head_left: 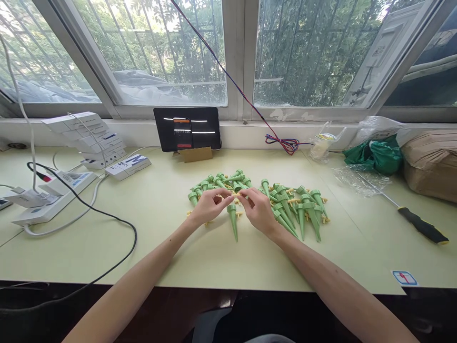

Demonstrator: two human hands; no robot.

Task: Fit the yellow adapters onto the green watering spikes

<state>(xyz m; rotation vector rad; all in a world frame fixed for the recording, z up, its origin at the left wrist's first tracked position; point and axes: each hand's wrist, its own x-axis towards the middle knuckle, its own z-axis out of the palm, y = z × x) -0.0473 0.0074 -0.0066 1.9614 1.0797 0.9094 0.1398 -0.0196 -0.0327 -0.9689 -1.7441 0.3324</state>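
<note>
My left hand (213, 205) and my right hand (257, 209) meet over the middle of the table. Both are closed in a pinch on a small yellow plastic piece (235, 195), partly covered by the fingertips. Just below it, one green plastic watering spike (233, 224) lies with its cap toward the hands and its tip toward me. Behind my hands is a loose group of green spikes (219, 178). A larger heap of green spikes (298, 205), mixed with small yellow pieces (325, 220), lies right of my right hand.
A tablet (187, 128) leans on a cardboard stand by the windows. White boxes (94, 136), a power strip (53, 200) and a black cable (121, 220) occupy the left. To the right are a screwdriver (421, 224), a green bag (374, 155) and a brown package (432, 164).
</note>
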